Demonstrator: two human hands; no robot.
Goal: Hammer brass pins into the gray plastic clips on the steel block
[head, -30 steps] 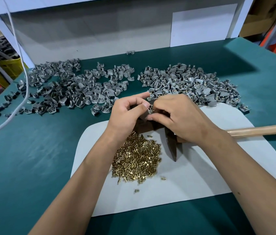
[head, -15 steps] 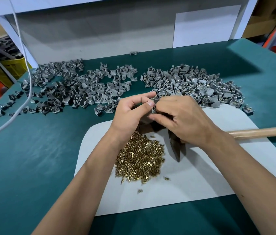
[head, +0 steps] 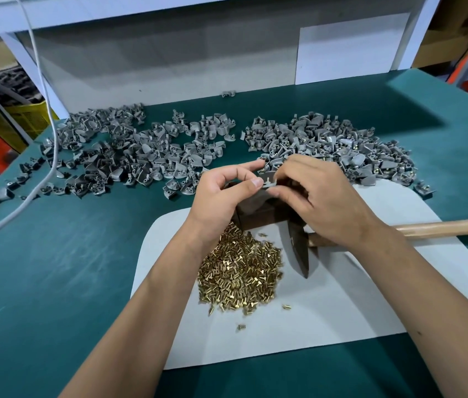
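Over the dark steel block (head: 255, 215), the left hand (head: 221, 199) and right hand (head: 322, 202) both pinch one small gray plastic clip (head: 268, 179). A loose heap of short brass pins (head: 238, 271) lies on the white mat (head: 342, 311), beside the wooden-handled hammer (head: 442, 228). Piles of gray clips (head: 146, 150) cover the green tabletop (head: 40, 282) behind.

two hands (head: 227, 196), one hammer (head: 301, 248), one steel block (head: 258, 216)

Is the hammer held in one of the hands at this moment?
No: the hammer lies on the white mat, while the left hand and right hand both pinch a gray clip.
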